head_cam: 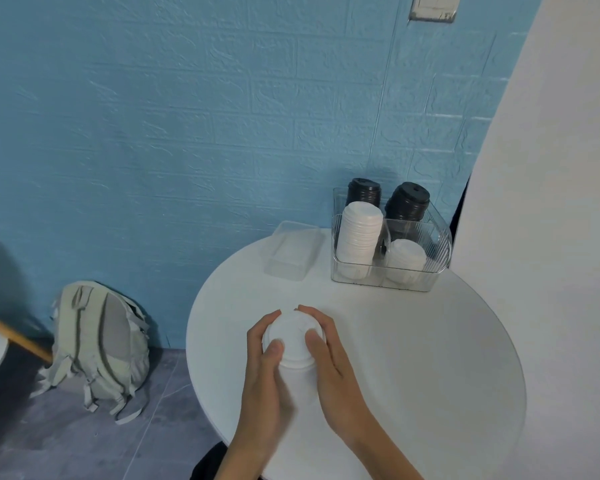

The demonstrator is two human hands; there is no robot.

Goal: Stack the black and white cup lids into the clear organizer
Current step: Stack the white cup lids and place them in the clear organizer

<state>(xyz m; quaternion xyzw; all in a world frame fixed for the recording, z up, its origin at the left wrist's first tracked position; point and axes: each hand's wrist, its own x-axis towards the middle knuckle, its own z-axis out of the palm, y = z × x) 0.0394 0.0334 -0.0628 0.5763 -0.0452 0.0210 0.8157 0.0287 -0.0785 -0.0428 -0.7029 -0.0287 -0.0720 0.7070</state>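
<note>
Over on the floor at far left, a grey backpack [99, 344] slumped against the blue wall [187, 116]. On the round white table [430, 358], left hand [265, 368] and right hand [329, 355] both wrapped around a stack of white lids [295, 341], thumbs pressed on top. Behind, a clear lidded box [291, 251] lying flat. Further right, the clear organizer [437, 244] at the table's back edge: tall white stack [359, 237] and short white stack [406, 258] in front, two black stacks [407, 200] behind.
</note>
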